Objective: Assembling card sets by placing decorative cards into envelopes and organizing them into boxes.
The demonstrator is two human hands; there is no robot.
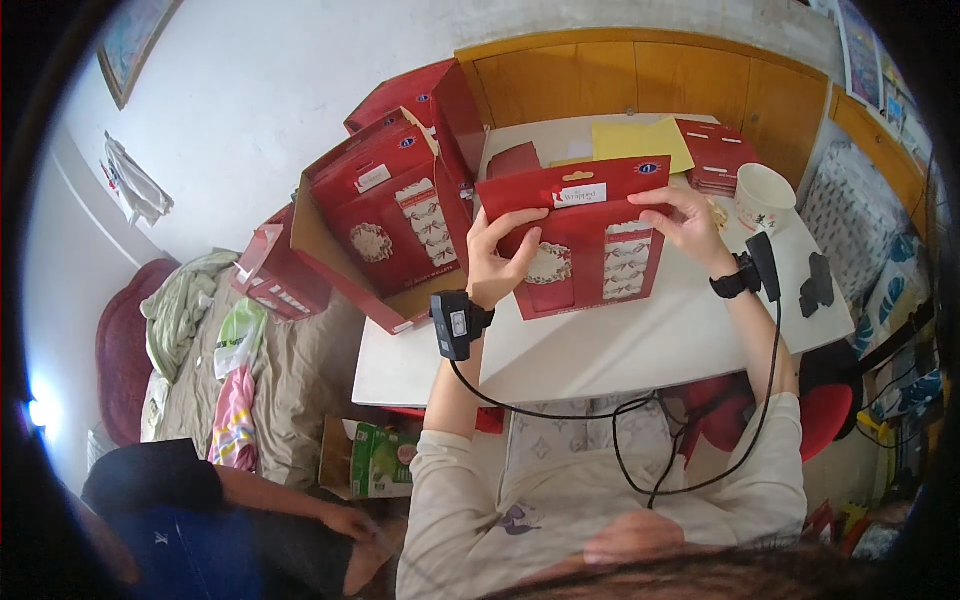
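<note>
On a white table (470,365), a flat red packet (585,255) with a hang slot stands nearly upright in front of the person, held at both sides just below its top panel. Its face bears a white label, a pale wreath design at left and a column of white bows at right. The left hand (497,258) is closed on the upper left side, thumb and fingertips bent over the front; the right hand (688,225) grips the upper right side, its fingertips also on the front. Whether the lower edge touches the tabletop, I cannot tell.

Just left of the packet, an open cardboard carton (313,228) holds matching red packets, tilted, with a larger red box (455,115) behind. Beyond the held packet lie a yellow sheet (645,143) and a stack of red packets (712,155); a white cup (766,200) stands near the right hand.

Each wrist carries a black device with a black cable (520,408). At lower left, another person's hand (350,522) shows below a bed (320,345) strewn with cloth.
</note>
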